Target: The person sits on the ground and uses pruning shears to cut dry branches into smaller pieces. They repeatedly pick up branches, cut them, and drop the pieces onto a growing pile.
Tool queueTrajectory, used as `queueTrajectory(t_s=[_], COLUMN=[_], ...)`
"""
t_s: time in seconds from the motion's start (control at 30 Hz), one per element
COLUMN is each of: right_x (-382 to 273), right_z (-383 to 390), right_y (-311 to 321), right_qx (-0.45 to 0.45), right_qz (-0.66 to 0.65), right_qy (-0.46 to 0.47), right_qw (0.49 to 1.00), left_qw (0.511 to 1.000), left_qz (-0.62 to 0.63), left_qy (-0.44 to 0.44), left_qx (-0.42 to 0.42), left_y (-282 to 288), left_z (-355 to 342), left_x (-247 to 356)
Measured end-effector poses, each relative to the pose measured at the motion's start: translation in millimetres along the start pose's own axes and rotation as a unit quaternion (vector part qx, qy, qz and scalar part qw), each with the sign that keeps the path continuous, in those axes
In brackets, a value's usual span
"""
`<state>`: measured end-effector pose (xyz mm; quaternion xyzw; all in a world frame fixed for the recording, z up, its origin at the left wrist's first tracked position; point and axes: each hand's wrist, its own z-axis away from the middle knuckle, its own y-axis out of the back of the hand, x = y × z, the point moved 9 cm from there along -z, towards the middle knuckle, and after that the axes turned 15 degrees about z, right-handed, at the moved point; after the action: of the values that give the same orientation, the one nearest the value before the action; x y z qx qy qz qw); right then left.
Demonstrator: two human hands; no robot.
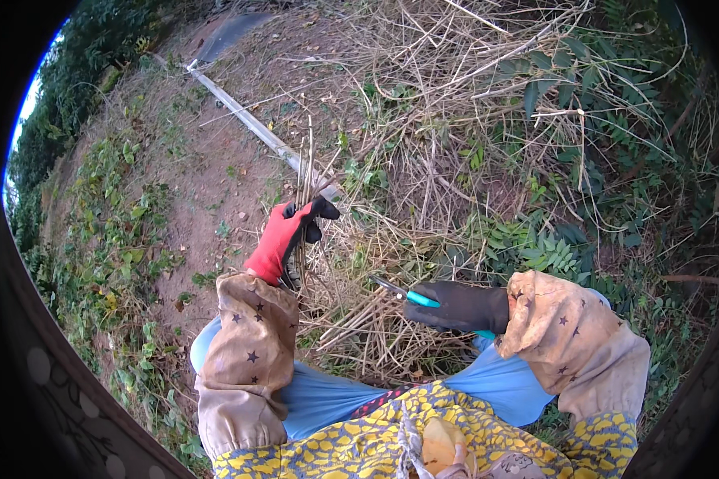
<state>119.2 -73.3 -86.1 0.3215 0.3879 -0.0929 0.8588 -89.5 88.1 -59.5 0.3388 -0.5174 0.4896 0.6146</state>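
My left hand [284, 231] curled round dry stalks [306, 172]; right hand [459, 306] wrapped round teal-handled pruning shears [422, 299]. Slackening could spill stalks; shears straying left could nick me.

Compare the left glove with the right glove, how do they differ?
The left glove is red with black fingers; the right glove looks dark all over. The left glove holds thin stalks; the right glove grips a teal-handled cutter. Both are worn with tan, star-patterned sleeves.
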Motion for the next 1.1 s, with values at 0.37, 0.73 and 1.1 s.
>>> queueTrajectory(t_s=[0.37,0.73,1.1], right_x=[-31,-22,-11], right_z=[42,77,90], right_y=[34,57,84], right_qx=[0.051,0.112,0.206], right_qz=[-0.115,-0.223,-0.269], right_qy=[0.036,0.055,0.073], right_qw=[0.991,0.967,0.938], left_qw=[0.967,0.975,0.979], left_qz=[0.251,0.214,0.196], left_qy=[0.011,0.044,0.011], left_qx=[0.044,0.024,-0.047], left_y=[-83,-199,-166], left_z=[-81,-152,-85], left_x=[-10,-6,-19])
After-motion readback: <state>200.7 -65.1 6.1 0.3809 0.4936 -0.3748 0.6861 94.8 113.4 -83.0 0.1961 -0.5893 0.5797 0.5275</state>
